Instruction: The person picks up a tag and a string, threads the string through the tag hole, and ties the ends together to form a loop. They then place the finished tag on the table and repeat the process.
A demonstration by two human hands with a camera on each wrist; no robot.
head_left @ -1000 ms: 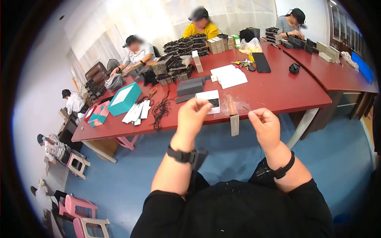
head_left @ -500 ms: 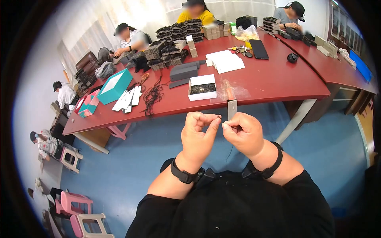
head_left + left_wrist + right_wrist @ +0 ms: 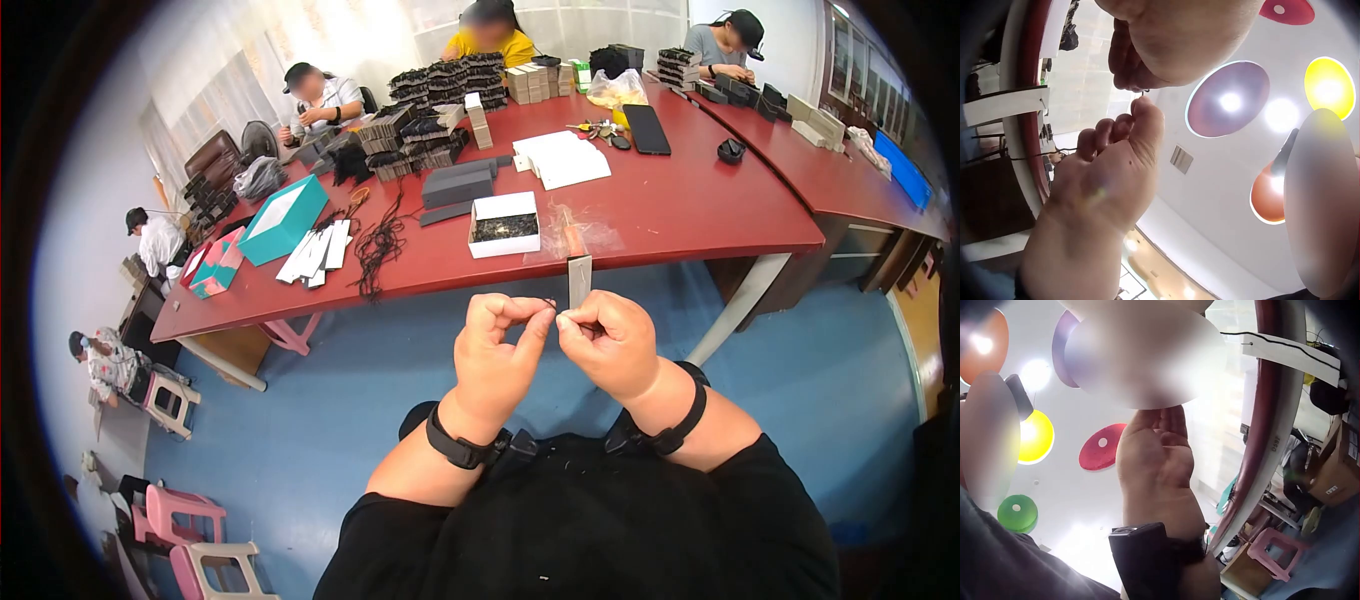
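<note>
My left hand (image 3: 500, 345) pinches a small piece of thin black cord (image 3: 552, 303) between thumb and forefinger, in front of the table edge. Close against it, my right hand (image 3: 612, 343) has thumb and forefinger pinched at the same cord, its other fingers curled in. The two sets of fingertips nearly meet in the left wrist view, a dark bit of cord between them. A length of black cord (image 3: 1054, 152) trails from the right hand there. Just beyond the hands, a narrow grey card (image 3: 579, 280) sticks out from the table edge, with clear tape above it.
On the red table (image 3: 690, 215) stands a white box (image 3: 487, 247) of small black pieces. Around it lie white cards (image 3: 563, 160), dark grey blocks (image 3: 460, 182), tangled black cords (image 3: 378, 245), a teal box (image 3: 283, 222) and a phone (image 3: 647, 130). Other people sit beyond.
My hands were apart, the left before the white box and the right holding a cord end out to the right. They have come together and lower, and stay nearly still over the last half second.
</note>
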